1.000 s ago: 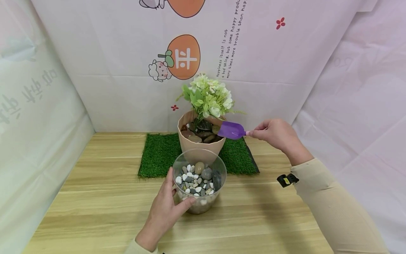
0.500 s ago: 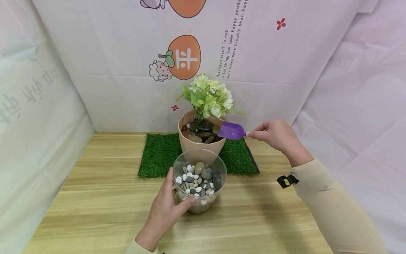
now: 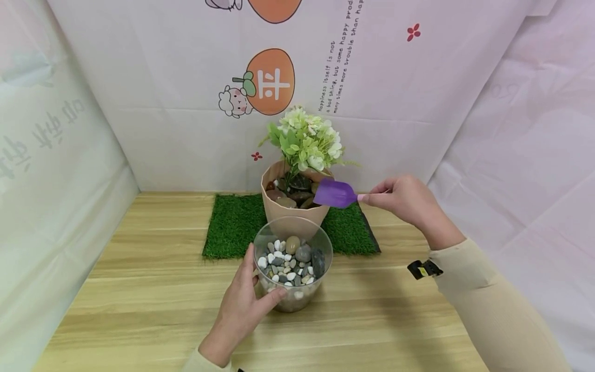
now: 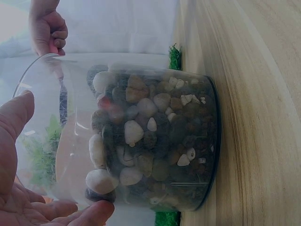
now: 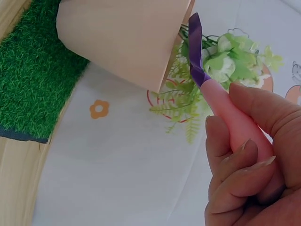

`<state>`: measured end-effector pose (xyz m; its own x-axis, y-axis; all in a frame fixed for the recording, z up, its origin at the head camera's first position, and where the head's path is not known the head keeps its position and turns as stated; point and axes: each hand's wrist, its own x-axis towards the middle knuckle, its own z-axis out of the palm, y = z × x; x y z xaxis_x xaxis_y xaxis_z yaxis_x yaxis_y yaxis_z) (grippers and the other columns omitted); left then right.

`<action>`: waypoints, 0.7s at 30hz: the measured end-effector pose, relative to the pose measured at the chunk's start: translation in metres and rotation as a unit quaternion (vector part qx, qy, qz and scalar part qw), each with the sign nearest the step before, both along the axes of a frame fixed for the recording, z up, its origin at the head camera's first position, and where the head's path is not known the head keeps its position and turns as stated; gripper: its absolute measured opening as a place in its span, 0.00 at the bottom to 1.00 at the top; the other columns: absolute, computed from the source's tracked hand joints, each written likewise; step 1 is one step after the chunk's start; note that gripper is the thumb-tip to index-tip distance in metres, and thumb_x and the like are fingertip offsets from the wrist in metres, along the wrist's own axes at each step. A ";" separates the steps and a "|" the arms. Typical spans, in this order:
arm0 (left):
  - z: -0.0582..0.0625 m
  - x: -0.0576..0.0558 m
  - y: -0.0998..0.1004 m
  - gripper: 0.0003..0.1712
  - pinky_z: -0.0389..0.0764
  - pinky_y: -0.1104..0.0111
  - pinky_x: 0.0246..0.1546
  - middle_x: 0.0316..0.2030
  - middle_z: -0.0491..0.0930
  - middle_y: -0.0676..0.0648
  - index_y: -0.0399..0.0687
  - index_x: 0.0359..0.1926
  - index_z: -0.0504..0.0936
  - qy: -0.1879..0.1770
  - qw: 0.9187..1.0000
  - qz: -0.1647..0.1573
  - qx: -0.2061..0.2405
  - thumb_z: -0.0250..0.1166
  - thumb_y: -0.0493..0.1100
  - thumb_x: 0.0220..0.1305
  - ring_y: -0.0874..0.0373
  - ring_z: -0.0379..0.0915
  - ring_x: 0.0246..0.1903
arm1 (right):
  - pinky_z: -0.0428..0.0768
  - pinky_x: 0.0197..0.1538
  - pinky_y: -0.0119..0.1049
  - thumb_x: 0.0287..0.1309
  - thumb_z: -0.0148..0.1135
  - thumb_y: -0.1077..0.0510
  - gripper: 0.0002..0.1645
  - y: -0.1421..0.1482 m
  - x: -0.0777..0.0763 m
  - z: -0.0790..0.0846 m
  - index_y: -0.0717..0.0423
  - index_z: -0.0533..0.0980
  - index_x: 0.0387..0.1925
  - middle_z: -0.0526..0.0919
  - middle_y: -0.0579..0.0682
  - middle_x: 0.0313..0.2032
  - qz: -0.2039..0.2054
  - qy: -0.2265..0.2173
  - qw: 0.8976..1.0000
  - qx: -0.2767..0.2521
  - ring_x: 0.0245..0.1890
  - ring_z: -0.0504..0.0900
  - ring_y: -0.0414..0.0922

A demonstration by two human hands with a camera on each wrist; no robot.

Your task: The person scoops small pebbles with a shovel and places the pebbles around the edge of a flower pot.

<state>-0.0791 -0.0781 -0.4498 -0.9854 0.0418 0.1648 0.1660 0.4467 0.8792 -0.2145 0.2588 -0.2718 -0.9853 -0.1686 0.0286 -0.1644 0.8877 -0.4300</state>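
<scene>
In my right hand (image 3: pixel 402 201) I grip the pink handle (image 5: pixel 237 117) of a small shovel, whose purple blade (image 3: pixel 335 194) hangs over the right rim of a beige flowerpot (image 3: pixel 290 219). No stones show on the blade. Dark and brown stones (image 3: pixel 285 202) fill the pot around a bunch of white and green flowers (image 3: pixel 309 139). My left hand (image 3: pixel 246 302) holds the left side of a clear plastic container (image 4: pixel 47 141), thumb in front and fingers behind. Inside it lie white, grey and brown pebbles (image 3: pixel 284 263). It stands upright on the table in front of the pot.
Under the pot lies a green artificial grass mat (image 3: pixel 232 227) on the wooden table (image 3: pixel 153 289). Printed white cloth (image 3: pixel 186 150) rises close behind the pot, and cloth walls stand to the left and right.
The shovel blade has shifted slightly left over the pot's rim and tilted a little. My left hand and the container stay where they were.
</scene>
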 end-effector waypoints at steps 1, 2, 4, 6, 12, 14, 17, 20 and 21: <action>0.000 0.000 0.000 0.70 0.77 0.54 0.69 0.82 0.48 0.40 0.48 0.85 0.39 -0.001 1.000 0.000 0.000 0.78 0.61 0.58 0.42 0.62 0.75 | 0.83 0.42 0.41 0.57 0.69 0.25 0.31 -0.001 0.002 0.001 0.44 0.90 0.44 0.89 0.51 0.51 0.001 0.000 1.000 -0.001 0.49 0.85 0.50; 0.001 0.000 0.000 0.70 0.77 0.54 0.69 0.82 0.48 0.40 0.47 0.85 0.39 0.001 1.000 -0.001 0.000 0.78 0.61 0.58 0.42 0.62 0.75 | 0.82 0.41 0.40 0.57 0.69 0.26 0.30 -0.002 0.003 0.002 0.44 0.90 0.44 0.90 0.51 0.50 0.003 0.001 1.000 -0.002 0.48 0.85 0.49; 0.001 0.000 0.000 0.70 0.77 0.53 0.69 0.82 0.49 0.38 0.45 0.85 0.40 0.003 1.000 -0.003 -0.001 0.77 0.60 0.59 0.41 0.62 0.75 | 0.82 0.39 0.38 0.57 0.69 0.26 0.30 -0.004 0.006 0.003 0.43 0.91 0.44 0.90 0.50 0.49 0.007 0.003 1.000 -0.002 0.47 0.85 0.48; 0.000 0.000 0.000 0.70 0.78 0.53 0.68 0.82 0.50 0.37 0.44 0.84 0.40 0.006 1.000 -0.004 -0.002 0.77 0.60 0.59 0.40 0.63 0.75 | 0.81 0.38 0.37 0.56 0.70 0.26 0.30 -0.005 0.009 0.004 0.43 0.91 0.44 0.91 0.49 0.48 0.010 0.005 1.000 -0.003 0.45 0.85 0.48; 0.000 0.000 -0.001 0.69 0.78 0.53 0.68 0.82 0.50 0.37 0.44 0.85 0.40 0.005 1.000 -0.002 -0.006 0.77 0.61 0.60 0.40 0.63 0.75 | 0.82 0.37 0.37 0.56 0.70 0.26 0.27 -0.012 0.020 0.009 0.42 0.91 0.39 0.91 0.44 0.41 0.033 0.028 0.999 0.001 0.39 0.84 0.44; 0.000 0.000 0.000 0.69 0.78 0.53 0.68 0.82 0.50 0.37 0.44 0.85 0.40 0.005 1.000 -0.001 -0.006 0.77 0.61 0.59 0.40 0.63 0.74 | 0.82 0.37 0.38 0.58 0.70 0.27 0.25 -0.016 0.025 0.011 0.41 0.90 0.38 0.91 0.43 0.39 0.045 0.036 0.998 0.006 0.38 0.84 0.43; 0.001 0.001 0.000 0.69 0.78 0.52 0.68 0.82 0.49 0.37 0.44 0.85 0.40 0.005 1.000 -0.001 -0.008 0.77 0.61 0.60 0.39 0.63 0.74 | 0.81 0.36 0.37 0.60 0.71 0.31 0.21 -0.022 0.032 0.014 0.41 0.90 0.37 0.91 0.41 0.37 0.064 0.050 0.997 0.018 0.36 0.84 0.42; 0.001 0.001 0.000 0.70 0.77 0.51 0.69 0.82 0.49 0.37 0.45 0.85 0.39 0.003 1.000 -0.001 -0.011 0.76 0.62 0.60 0.39 0.63 0.74 | 0.80 0.34 0.37 0.61 0.72 0.36 0.15 -0.030 0.038 0.016 0.40 0.90 0.34 0.90 0.39 0.32 0.084 0.070 0.993 0.039 0.31 0.83 0.40; 0.001 0.001 0.000 0.70 0.77 0.51 0.69 0.82 0.49 0.37 0.45 0.85 0.39 0.002 1.000 0.000 -0.012 0.76 0.62 0.60 0.39 0.63 0.74 | 0.79 0.33 0.36 0.62 0.73 0.37 0.14 -0.032 0.040 0.017 0.40 0.89 0.33 0.89 0.38 0.30 0.091 0.078 0.992 0.048 0.29 0.82 0.40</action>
<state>-0.0782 -0.0784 -0.4493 -0.9846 0.0467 0.1685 0.1707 0.4669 0.8677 -0.1742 0.2270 -0.2553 -0.9233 -0.3518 0.1543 -0.3831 0.8732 -0.3014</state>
